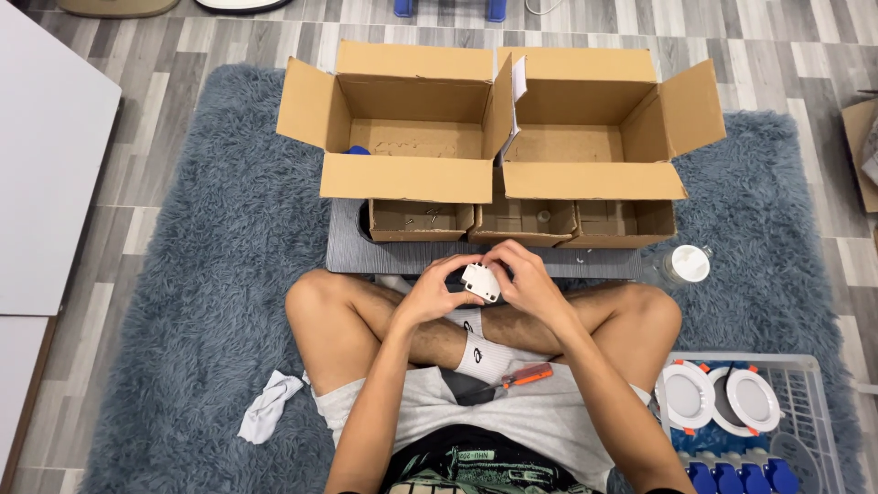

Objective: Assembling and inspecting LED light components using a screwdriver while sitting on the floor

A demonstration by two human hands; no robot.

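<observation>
White module: a small white rectangular box point(481, 282), held above the crossed legs, just in front of the dark board point(347, 252).
Left hand: the left hand point(437, 288) curls round the module's left side, fingers closed on it.
Right hand: the right hand point(526, 282) pinches its right edge and top.
Screwdriver: the orange-handled screwdriver point(517, 378) lies unused in the lap.
Boxes: two large cardboard boxes point(407, 114) stand open; three small trays point(521, 221) look nearly bare.
Basket: several round white downlights point(722, 398) wait in the basket point(809, 384), so by my judgement much remains.
</observation>
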